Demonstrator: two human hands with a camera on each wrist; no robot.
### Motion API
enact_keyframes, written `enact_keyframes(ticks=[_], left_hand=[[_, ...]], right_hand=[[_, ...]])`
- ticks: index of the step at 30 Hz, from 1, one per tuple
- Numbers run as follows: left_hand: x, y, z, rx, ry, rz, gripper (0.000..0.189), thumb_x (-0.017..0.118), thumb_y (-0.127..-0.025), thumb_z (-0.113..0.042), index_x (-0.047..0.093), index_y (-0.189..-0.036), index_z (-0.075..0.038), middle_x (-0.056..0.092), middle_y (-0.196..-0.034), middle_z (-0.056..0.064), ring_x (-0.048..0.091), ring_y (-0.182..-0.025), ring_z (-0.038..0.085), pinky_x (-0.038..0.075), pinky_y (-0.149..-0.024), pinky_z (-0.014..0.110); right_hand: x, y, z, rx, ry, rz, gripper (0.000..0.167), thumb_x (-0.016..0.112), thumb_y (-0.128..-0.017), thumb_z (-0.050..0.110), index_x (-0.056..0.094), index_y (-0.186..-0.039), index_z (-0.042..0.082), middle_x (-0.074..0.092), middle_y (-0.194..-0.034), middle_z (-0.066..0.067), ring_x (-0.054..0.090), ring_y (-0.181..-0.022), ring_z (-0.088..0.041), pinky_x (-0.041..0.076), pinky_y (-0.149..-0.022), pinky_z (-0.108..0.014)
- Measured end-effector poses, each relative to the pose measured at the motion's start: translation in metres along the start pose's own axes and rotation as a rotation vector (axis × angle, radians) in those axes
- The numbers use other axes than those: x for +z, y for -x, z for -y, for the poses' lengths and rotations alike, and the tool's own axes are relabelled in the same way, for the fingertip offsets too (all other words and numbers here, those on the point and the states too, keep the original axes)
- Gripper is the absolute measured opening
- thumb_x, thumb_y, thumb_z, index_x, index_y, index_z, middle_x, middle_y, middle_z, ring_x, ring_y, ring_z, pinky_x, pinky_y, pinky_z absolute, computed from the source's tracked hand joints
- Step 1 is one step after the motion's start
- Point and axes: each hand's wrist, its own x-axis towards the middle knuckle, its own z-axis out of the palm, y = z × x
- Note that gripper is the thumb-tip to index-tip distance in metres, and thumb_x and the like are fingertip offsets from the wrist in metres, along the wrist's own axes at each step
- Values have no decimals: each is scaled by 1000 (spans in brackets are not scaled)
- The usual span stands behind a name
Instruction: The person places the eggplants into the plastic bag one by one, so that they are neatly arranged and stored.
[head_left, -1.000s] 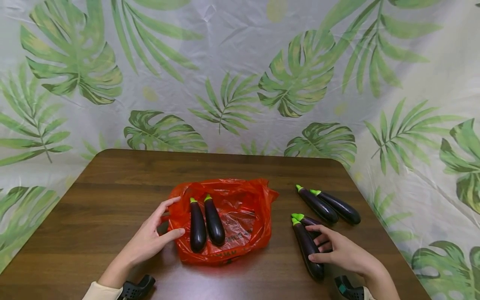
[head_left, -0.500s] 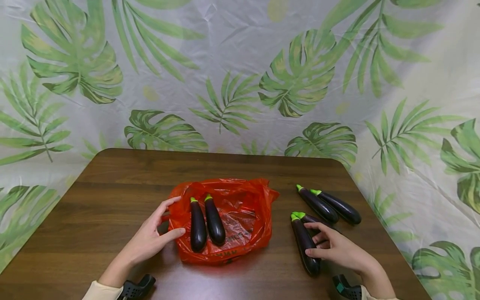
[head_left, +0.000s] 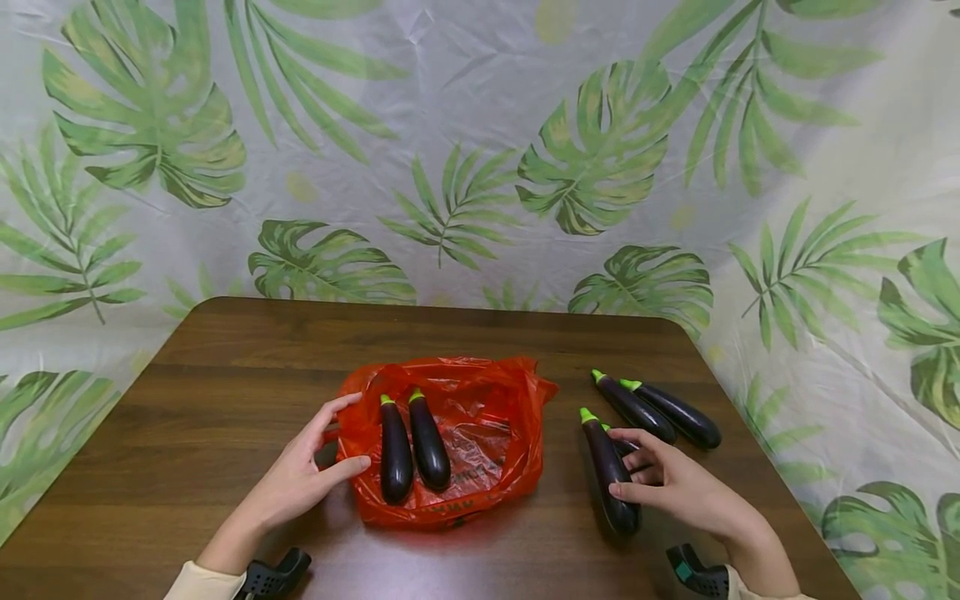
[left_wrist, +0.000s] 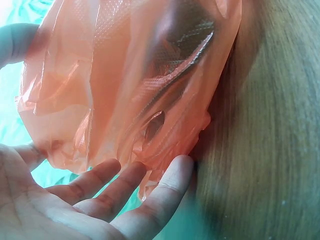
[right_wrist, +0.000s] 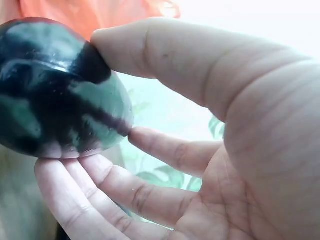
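In the head view, a red plastic bag [head_left: 480, 500] lies with its mouth spread, two eggplants [head_left: 396, 454] side by side inside it. My left hand [head_left: 300, 475] rests at the bag's left side, thumb at the rim. The left wrist view shows relaxed fingers [left_wrist: 170, 185] against the outside of the thin film [left_wrist: 115, 90]. On the right, my right hand [head_left: 678, 483] pinches an eggplant [head_left: 603, 467] between thumb and fingertips, its green stem end pointing away from me. Seen from the right wrist, the glossy rounded end [right_wrist: 60, 95] sits between thumb and fingers.
Another eggplant [head_left: 624, 447] is mostly hidden behind the held one and the right hand. Two more eggplants [head_left: 678, 414] lie together farther back on the right. The brown wooden table [head_left: 247, 358] ends before a leaf-patterned curtain [head_left: 465, 100].
My right hand has drawn its eggplant slightly left, then raised it up and away from me, covering more of the eggplant behind. The left hand and bag have stayed put.
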Motion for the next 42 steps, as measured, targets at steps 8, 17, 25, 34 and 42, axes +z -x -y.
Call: enact_keyframes(ticks=[8,17,25,34,42], left_hand=[[0,0,0,-9,3,1,73,78,-99,-23,41,-162,-19,51,-158,19,58,-136,46,55,-98,65],[-1,0,-1,-17,2,2,73,77,-99,-23,40,-162,-20,52,-158,19,58,-136,46,55,-98,64],[-1,0,-1,-15,-1,2,73,77,-99,-22,41,-162,-19,53,-157,19,58,-135,46,54,-99,68],[0,1,-1,-16,-6,1,73,77,-98,-22,41,-162,-19,54,-156,19,59,-134,45,54,-99,68],[-1,0,0,-11,-9,4,74,78,-98,-23,41,-162,-20,53,-157,18,59,-134,43,55,-98,62]], right_hand=[[-5,-3,18,-77,19,-56,76,77,-101,25,38,-162,5,63,-127,-16,64,-107,-14,55,-84,-26],[-9,-6,36,-93,45,-93,77,75,-102,26,35,-165,8,61,-132,-18,66,-110,-26,54,-86,-27],[-8,-12,52,-116,67,-133,79,77,-101,28,36,-165,8,64,-128,-17,70,-107,-24,56,-87,-26],[-8,-14,72,-144,85,-166,74,77,-101,29,40,-163,15,64,-128,-17,69,-109,-25,54,-88,-28],[-6,-22,92,-156,79,-161,75,78,-100,30,39,-164,19,62,-129,-17,68,-111,-26,55,-90,-33]])
